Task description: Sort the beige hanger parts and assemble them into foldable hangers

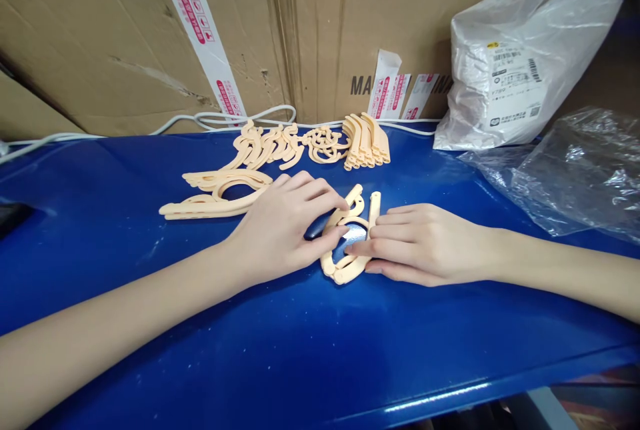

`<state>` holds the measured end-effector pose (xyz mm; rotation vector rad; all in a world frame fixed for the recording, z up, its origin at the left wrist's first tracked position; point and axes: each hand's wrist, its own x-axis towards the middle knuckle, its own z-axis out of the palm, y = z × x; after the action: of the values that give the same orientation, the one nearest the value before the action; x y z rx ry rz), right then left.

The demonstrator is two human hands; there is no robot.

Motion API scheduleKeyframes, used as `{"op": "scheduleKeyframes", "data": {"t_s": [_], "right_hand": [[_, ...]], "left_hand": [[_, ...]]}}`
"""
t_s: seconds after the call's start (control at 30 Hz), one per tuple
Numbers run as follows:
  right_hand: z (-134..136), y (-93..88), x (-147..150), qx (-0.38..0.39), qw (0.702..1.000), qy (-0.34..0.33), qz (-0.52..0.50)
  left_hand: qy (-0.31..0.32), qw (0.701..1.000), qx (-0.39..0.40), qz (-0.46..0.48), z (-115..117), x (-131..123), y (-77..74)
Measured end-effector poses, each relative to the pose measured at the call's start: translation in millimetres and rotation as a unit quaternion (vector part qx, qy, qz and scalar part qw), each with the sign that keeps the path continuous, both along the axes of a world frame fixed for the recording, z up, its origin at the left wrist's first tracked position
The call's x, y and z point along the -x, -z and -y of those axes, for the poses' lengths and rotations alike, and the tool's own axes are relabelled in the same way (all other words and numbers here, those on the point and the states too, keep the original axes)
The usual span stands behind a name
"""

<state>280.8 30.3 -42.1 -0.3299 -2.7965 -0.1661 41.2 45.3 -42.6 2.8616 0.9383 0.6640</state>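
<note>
A cream plastic folding hanger [349, 274] lies on the blue tabletop between my hands, its two arms folded up around a curved middle piece. My left hand [285, 227] holds its left arm, with thumb and fingers bent around the edge. Around the right arm, the fingers of my right hand [425, 243] are closed, the index finger reaching across the inner opening. Just left of my left hand lie folded hangers [213, 207] of the same cream plastic, partly covered by that hand.
Along the back lie loose cream parts: curved pieces [267, 147], hooks [325, 145] and a row of hanger arms [367, 142]. A white cable [173, 122] runs before a cardboard box [315, 30]. A white plastic bag [500, 77] and clear wrap [575, 177] occupy the right.
</note>
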Motion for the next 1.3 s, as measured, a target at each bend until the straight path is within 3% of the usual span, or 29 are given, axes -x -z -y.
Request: {"op": "scheduleKeyframes", "data": {"t_s": [0.2, 0.33, 0.47, 0.7, 0.87, 1.0, 1.17, 1.3], "right_hand": [[1, -1.1, 0, -0.020, 0.999, 0.014, -0.028], [1, -1.6, -2, -0.020, 0.997, 0.014, -0.069], [-5, -3.5, -3, -0.005, 0.990, 0.076, -0.121], [-31, -18.0, 4, 0.056, 0.982, 0.148, -0.105], [-53, -24.1, 33, 0.063, 0.994, 0.091, -0.022], [-66, -17.1, 61, 0.070, 0.995, 0.063, -0.018], [-77, -7.2, 74, -0.001, 0.997, 0.073, -0.009], [-80, -12.8, 66, -0.062, 0.994, 0.075, 0.051]], "left_hand": [[0.019, 1.000, -0.015, 0.002, 3, -1, -4.0], [0.009, 0.984, -0.155, -0.086, 19, -5, -6.8], [0.004, 0.959, -0.243, -0.147, 37, -8, -10.8], [0.023, 0.965, -0.234, -0.118, 60, -19, -17.2], [0.024, 0.957, -0.266, -0.110, 73, -26, -17.2], [0.012, 0.965, -0.237, -0.109, 70, -25, -14.6], [0.013, 0.971, -0.217, -0.095, 64, -23, -12.7], [0.034, 0.968, -0.228, -0.096, 65, -24, -16.4]]}}
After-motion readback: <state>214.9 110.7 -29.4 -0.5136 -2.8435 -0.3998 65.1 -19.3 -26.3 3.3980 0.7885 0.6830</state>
